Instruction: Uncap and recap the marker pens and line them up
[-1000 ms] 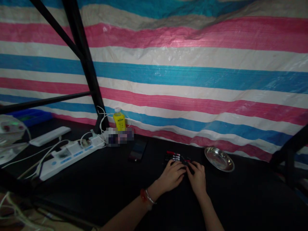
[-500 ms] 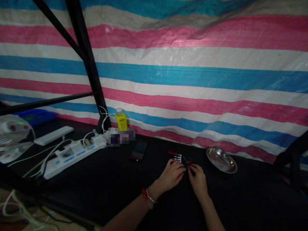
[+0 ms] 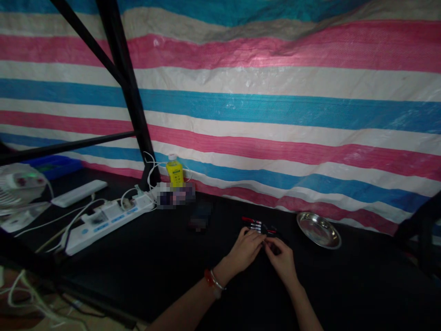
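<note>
Several slim pen-like items (image 3: 255, 226), red and black with silver bands, lie side by side on the black tabletop. My left hand (image 3: 245, 248) bends over their near ends, its fingers held together and covering part of them. My right hand (image 3: 281, 259) is closed in a pinch, thumb against forefinger, close to the left fingertips. Whatever lies between the fingers of either hand is too dark and small to make out. A red bead bracelet and a silver bangle (image 3: 216, 279) circle my left wrist.
To the right is a round shallow metal dish (image 3: 319, 230). A dark phone (image 3: 200, 216) lies left of the pen-like items. Farther left are a yellow bottle (image 3: 175, 172), a white power strip (image 3: 110, 223) with cables, and a white fan (image 3: 20, 188). Behind hangs a striped sheet (image 3: 275, 110).
My right hand has shifted slightly left, its thumb and forefinger now closer to the left fingertips. The left hand stays almost in place. The whole view has moved a little.
</note>
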`<action>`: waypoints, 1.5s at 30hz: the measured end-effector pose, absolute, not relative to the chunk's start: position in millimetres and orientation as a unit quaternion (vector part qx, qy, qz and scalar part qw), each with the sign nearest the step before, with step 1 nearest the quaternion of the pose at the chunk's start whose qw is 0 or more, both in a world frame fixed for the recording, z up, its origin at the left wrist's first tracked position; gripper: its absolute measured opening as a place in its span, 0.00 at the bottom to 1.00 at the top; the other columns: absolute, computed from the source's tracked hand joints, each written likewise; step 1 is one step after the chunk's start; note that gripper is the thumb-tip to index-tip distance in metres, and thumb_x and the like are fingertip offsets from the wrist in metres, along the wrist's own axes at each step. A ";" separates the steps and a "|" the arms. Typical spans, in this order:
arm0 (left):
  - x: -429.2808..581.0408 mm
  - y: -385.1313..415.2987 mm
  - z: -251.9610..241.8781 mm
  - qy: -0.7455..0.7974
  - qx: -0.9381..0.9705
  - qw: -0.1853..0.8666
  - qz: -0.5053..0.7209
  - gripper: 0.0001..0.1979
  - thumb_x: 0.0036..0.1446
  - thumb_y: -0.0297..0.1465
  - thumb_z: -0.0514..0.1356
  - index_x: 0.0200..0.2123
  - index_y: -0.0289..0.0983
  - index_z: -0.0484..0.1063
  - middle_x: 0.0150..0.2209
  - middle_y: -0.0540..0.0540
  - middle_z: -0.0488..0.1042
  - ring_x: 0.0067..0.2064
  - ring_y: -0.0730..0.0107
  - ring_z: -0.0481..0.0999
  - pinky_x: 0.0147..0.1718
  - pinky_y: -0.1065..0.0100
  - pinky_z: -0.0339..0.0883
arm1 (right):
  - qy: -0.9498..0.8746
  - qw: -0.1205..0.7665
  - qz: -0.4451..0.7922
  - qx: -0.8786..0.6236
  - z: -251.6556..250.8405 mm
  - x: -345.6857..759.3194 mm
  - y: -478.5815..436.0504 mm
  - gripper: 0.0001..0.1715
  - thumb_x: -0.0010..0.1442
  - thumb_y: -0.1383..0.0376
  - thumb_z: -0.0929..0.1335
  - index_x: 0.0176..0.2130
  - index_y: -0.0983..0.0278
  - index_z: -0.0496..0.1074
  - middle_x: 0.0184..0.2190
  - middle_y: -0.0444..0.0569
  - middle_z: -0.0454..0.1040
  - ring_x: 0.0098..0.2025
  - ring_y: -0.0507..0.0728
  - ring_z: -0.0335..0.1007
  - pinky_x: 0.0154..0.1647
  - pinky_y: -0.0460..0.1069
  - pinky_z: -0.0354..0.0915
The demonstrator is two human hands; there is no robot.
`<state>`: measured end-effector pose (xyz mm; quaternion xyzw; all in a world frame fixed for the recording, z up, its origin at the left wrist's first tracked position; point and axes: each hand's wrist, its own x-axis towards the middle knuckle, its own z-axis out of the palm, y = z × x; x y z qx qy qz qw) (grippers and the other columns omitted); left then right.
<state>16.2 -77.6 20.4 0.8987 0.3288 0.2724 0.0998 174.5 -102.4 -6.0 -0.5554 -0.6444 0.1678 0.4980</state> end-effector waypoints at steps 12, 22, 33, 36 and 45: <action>13.6 -75.3 19.1 0.342 0.883 0.074 0.312 0.11 0.62 0.28 0.51 0.43 0.40 0.72 0.35 0.48 0.77 0.39 0.71 0.72 0.51 0.60 0.51 | -0.599 0.523 0.228 -0.562 -2.3 167.7 -109.0 0.17 0.52 0.55 0.67 0.36 0.65 0.73 0.26 0.48 0.74 0.25 0.54 0.67 0.26 0.47 0.62; 15.7 -75.4 16.8 0.353 0.864 0.047 0.356 0.08 0.61 0.32 0.53 0.40 0.41 0.71 0.36 0.50 0.77 0.39 0.71 0.72 0.49 0.61 0.53 | -0.603 0.408 0.036 -0.684 -17.5 190.0 -101.9 0.20 0.56 0.57 0.62 0.40 0.65 0.74 0.40 0.55 0.70 0.43 0.61 0.64 0.44 0.55 0.62; 15.6 -74.2 16.5 0.361 0.850 0.052 0.381 0.07 0.59 0.30 0.54 0.39 0.40 0.71 0.35 0.50 0.76 0.38 0.71 0.72 0.46 0.61 0.54 | -0.556 0.456 0.001 -0.695 -29.4 193.8 -97.6 0.19 0.54 0.61 0.60 0.40 0.68 0.72 0.37 0.56 0.65 0.39 0.61 0.65 0.41 0.54 0.64; 15.0 -74.5 18.0 0.364 0.848 0.054 0.381 0.07 0.59 0.30 0.54 0.39 0.39 0.71 0.36 0.49 0.76 0.38 0.70 0.72 0.46 0.61 0.55 | -0.549 0.444 -0.003 -0.708 -32.8 195.0 -96.0 0.20 0.54 0.62 0.59 0.41 0.70 0.71 0.37 0.57 0.65 0.39 0.61 0.65 0.42 0.55 0.63; 14.8 -76.0 20.1 0.363 0.850 0.060 0.378 0.08 0.60 0.31 0.53 0.40 0.40 0.71 0.36 0.48 0.76 0.39 0.71 0.72 0.46 0.62 0.56 | -0.565 0.462 0.003 -0.684 -38.1 198.1 -92.2 0.23 0.55 0.63 0.57 0.38 0.73 0.74 0.33 0.58 0.66 0.36 0.61 0.66 0.42 0.56 0.64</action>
